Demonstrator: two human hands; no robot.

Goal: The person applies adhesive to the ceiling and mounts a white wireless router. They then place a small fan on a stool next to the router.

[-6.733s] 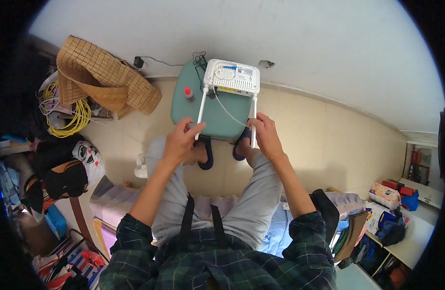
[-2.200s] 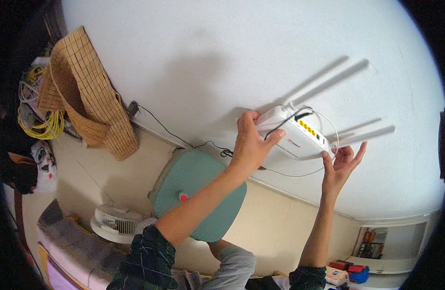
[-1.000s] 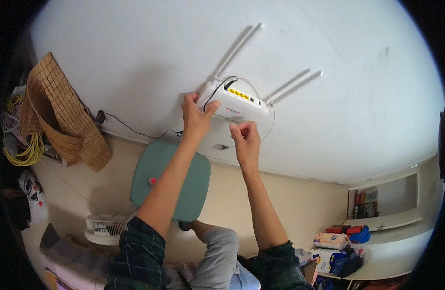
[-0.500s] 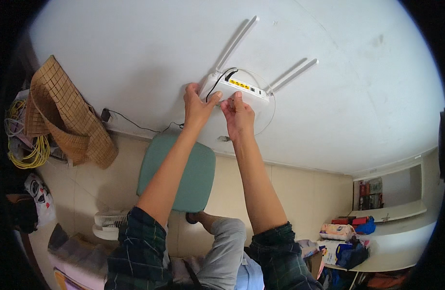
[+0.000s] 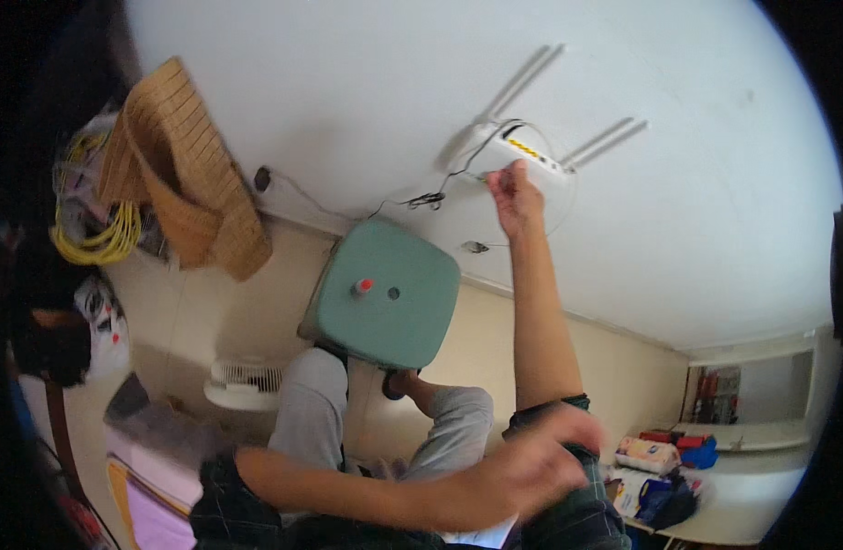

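Observation:
A white router (image 5: 553, 176) with two raised antennas and a row of yellow ports is against the white wall. My right hand (image 5: 518, 197) grips its lower edge, with the thumb against the port side and fingers curled beneath. A black cable (image 5: 472, 163) plugs into its left end and hangs down along the wall. Far below, my left hand (image 5: 550, 458) is across my body in front of my right sleeve. Motion smears its fingers, so whether it holds anything is hidden.
Below the wall stands a green stool (image 5: 412, 321) bearing a small red-capped container (image 5: 362, 288). To the left are a folded brown mat (image 5: 197, 183), coiled yellow cable (image 5: 101, 240) and a white fan (image 5: 245, 385). A cluttered white table (image 5: 733, 500) lies at lower right.
My left hand has let go of the router and swung down and right across my body. My right hand stays at the router's lower edge. The whole view has shifted, exposing the stool top.

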